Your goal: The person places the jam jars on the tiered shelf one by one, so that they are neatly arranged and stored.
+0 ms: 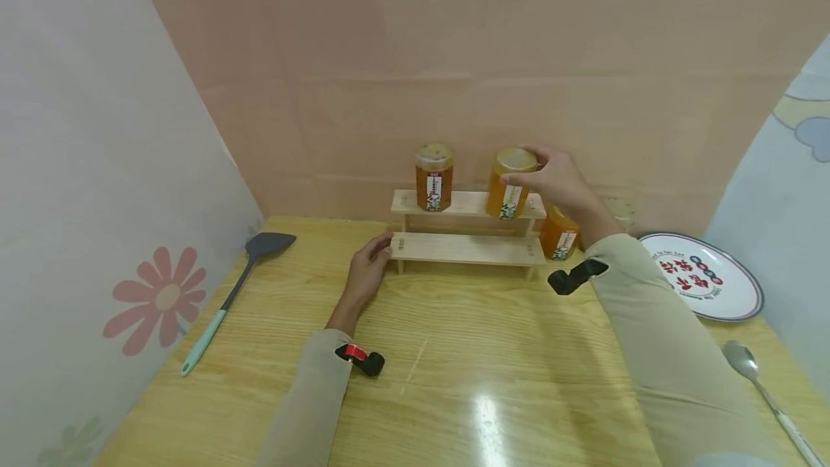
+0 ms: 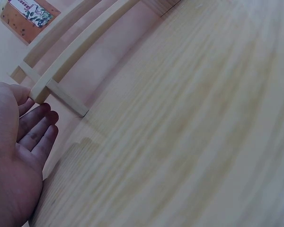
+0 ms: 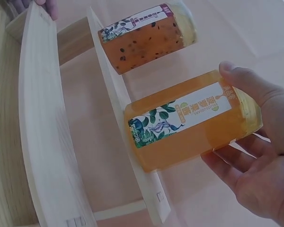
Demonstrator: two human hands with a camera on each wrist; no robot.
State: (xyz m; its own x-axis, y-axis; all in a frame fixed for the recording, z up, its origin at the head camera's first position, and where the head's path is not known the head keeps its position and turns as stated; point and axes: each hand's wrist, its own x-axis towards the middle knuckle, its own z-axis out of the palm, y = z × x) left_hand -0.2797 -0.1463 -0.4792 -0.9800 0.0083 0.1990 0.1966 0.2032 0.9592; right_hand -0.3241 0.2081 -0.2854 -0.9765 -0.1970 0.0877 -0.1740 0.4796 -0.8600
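My right hand (image 1: 560, 182) grips a jar of orange jam (image 3: 180, 125) by its lid end, thumb on one side and fingers on the other. The jar's base is at the right part of the upper step of a small two-step wooden rack (image 1: 467, 248); whether it bears on the wood I cannot tell. On that step's left part stands a jar of darker, seeded jam (image 1: 434, 182). My left hand (image 1: 368, 269) holds the left end of the lower step between thumb and forefinger, its other fingers loose (image 2: 38, 130).
Another orange jar (image 1: 559, 234) stands on the table right of the rack, partly behind my right arm. A white oval plate (image 1: 733, 301) and a metal spoon (image 1: 742, 362) lie farther right. A spatula (image 1: 240, 287) lies at left. A wall rises behind.
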